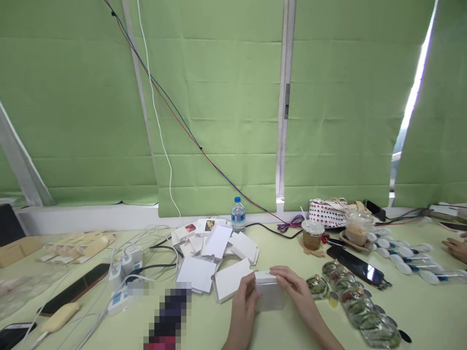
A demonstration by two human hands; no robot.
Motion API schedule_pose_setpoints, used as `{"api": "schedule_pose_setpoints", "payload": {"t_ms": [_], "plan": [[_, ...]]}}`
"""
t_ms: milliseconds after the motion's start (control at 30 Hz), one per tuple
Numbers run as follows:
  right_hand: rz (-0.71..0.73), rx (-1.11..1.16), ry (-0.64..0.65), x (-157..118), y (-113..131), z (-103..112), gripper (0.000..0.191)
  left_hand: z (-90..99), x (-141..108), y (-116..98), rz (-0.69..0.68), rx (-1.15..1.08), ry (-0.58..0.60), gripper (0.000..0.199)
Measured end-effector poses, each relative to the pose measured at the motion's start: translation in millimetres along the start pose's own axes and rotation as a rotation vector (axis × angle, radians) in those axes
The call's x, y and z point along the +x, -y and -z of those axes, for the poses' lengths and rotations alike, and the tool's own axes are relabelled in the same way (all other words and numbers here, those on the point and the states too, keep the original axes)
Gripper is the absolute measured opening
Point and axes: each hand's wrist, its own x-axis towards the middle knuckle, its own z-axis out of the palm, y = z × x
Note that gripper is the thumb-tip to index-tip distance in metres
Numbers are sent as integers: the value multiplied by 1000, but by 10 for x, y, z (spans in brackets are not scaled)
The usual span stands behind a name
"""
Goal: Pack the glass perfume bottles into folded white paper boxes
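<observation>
A small white box (270, 295) stands on the table in front of me, between my two hands. My left hand (245, 305) grips its left side, fingers curled round the edge. On the other side, my right hand (295, 290) holds the right top edge, with fingers bent over it. A pile of flat white boxes (197, 273) lies just beyond my left hand, some with small printed pictures. Right of my right hand is a row of clear rounded packs (359, 304) with green and red contents, small dark discs beside them.
A water bottle (238, 215) stands behind the pile. Lidded drink cups (313, 236) and a dark phone (357, 266) lie right, beyond them several clear tubes with white ends (404, 260). Another person's hand (456, 249) rests far right. A power strip (122, 291) with tangled cables occupies the left.
</observation>
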Motion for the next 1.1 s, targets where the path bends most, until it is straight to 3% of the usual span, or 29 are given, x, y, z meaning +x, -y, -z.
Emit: {"api": "schedule_pose_setpoints", "payload": {"t_ms": [133, 300, 533, 667, 800, 967, 1100], "plan": [[-3, -27, 28, -5, -46, 35, 33, -5, -1, 25, -15, -9, -69, 30], [37, -120, 71, -13, -78, 71, 31, 25, -14, 12, -99, 141, -61, 23], [169, -352, 38, -26, -142, 92, 29, 48, -25, 63, -205, 271, -84, 23], [228, -407, 23, -32, -195, 84, 30, 66, -31, 39, -307, 429, -21, 28], [366, -467, 39, -43, -238, 91, 37, 76, -35, 1, -318, 499, -27, 34], [586, -759, -39, -69, -190, 83, 41, 61, -27, -30, -299, 476, 62, 42], [508, -1048, -75, -161, -2, -57, 32, 35, -60, -82, -324, 481, 28, 37]]}}
